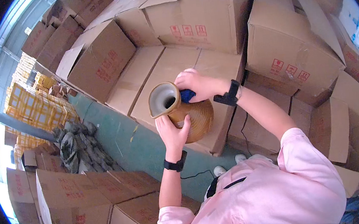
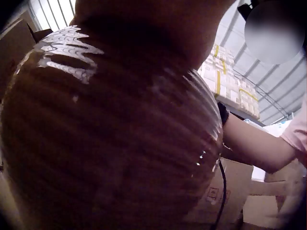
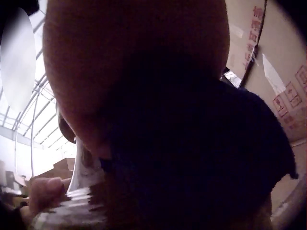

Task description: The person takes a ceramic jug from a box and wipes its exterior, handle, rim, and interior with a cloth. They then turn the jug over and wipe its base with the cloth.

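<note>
A brown glazed ceramic jug (image 1: pixel 201 119) with a ribbed round body and a pale inside leans toward the left over a cardboard box in the head view. Its mouth has a pointed lip. My left hand (image 1: pixel 172 132) grips the neck just below the lip, thumb against the shoulder. My right hand (image 1: pixel 200 85) holds a dark blue cloth (image 1: pixel 188 96) against the far side of the neck. The jug's shiny ribs (image 2: pixel 110 139) fill much of the left wrist view. In the right wrist view the cloth (image 3: pixel 225 148) bunches under the palm, mostly in shadow.
Cardboard boxes (image 1: pixel 198 18) with red print stand behind, and more boxes (image 1: pixel 291 52) are stacked at the right. Others (image 1: pixel 73 206) stand at the lower left. A grey-green bundle (image 1: pixel 82 146) lies on the green floor (image 1: pixel 114 138). A black cable (image 1: pixel 199 173) runs near the shoes.
</note>
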Demonstrator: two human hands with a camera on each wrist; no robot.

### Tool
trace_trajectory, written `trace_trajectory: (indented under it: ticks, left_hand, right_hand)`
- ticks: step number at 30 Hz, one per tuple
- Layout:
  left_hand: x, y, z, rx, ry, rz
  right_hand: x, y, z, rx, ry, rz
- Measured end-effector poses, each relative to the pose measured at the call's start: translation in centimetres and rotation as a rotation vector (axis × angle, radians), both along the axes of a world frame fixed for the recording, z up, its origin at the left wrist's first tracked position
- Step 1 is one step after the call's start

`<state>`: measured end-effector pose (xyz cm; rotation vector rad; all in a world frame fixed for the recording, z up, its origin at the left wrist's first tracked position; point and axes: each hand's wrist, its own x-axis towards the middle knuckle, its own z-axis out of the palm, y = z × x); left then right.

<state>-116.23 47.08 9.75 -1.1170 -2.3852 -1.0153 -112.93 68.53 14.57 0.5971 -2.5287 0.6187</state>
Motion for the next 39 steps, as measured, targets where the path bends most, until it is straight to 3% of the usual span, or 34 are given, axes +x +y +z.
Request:
trace_trajectory:
  ticks: [3, 10, 22, 28, 31, 39]
  left_hand:
    - [0.0, 0.0, -0.2, 0.012, 0.05, 0.01]
    - [0.2, 0.2, 0.1, 0.048, 0.062, 0.008]
    - [0.1, 0.3, -0.1, 0.058, 0.044, 0.011]
    - [0.0, 0.1, -0.4, 0.02, 0.008, 0.029]
    - [0.1, 0.1, -0.4, 0.029, 0.012, 0.026]
    - [0.1, 0.1, -0.5, 0.028, 0.019, 0.028]
  right_hand:
    - [-0.1, 0.5, 0.7, -0.067, -0.166, -0.002]
    - [-1.1, 1.7, 0.5, -0.183, -0.146, 0.073]
    - [-0.5, 2.1, -0.3, -0.765, -0.35, 0.148]
    - [-0.7, 2.4, -1.7, -0.893, -0.271, 0.148]
    - [-0.4, 2.4, -2.2, -1.071, -0.329, 0.153]
    - [0.0, 2.3, -3.1, -1.185, -0.292, 0.106]
